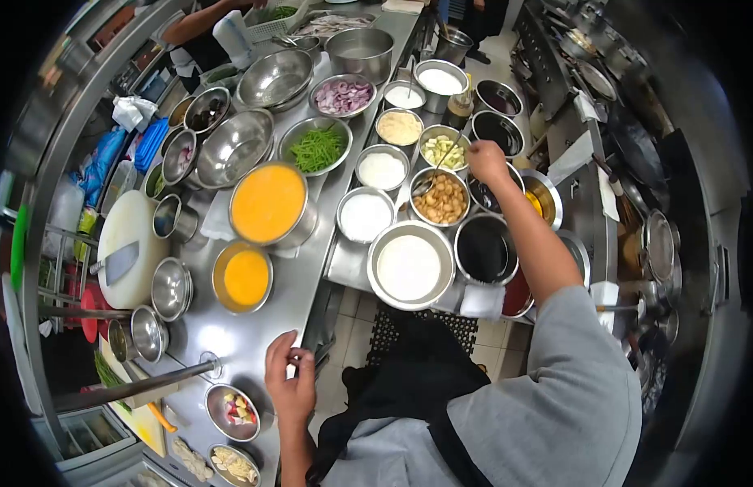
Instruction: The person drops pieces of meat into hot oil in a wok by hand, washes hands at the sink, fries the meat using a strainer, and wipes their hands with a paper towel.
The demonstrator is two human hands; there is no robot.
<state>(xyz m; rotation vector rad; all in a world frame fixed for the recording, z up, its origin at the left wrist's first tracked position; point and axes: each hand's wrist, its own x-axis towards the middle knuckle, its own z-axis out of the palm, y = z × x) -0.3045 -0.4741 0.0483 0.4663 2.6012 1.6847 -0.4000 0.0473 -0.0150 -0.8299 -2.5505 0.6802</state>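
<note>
My right hand [488, 161] is closed at the upper end of a metal spoon [443, 164]. The bowl of the spoon dips at the left side of a metal container of brown chunks [441, 200]. Just behind it stands a container of pale green diced pieces [443, 152]. Dark liquid [483, 248] fills a pot below my right forearm. My left hand [291, 380] hovers at the steel counter's edge, fingers loosely bent and apart, holding nothing. Nearest to it are a pot of orange liquid [246, 277] and a small bowl of red and yellow pieces [233, 412].
A wide bowl of white liquid [409, 266] stands at the cart's front. Sliced green vegetables [317, 149] and purple onions [344, 96] sit in bowls behind. A cleaver [120, 264] rests on a round white board [141, 213]. Stoves line the right; other people stand at the back.
</note>
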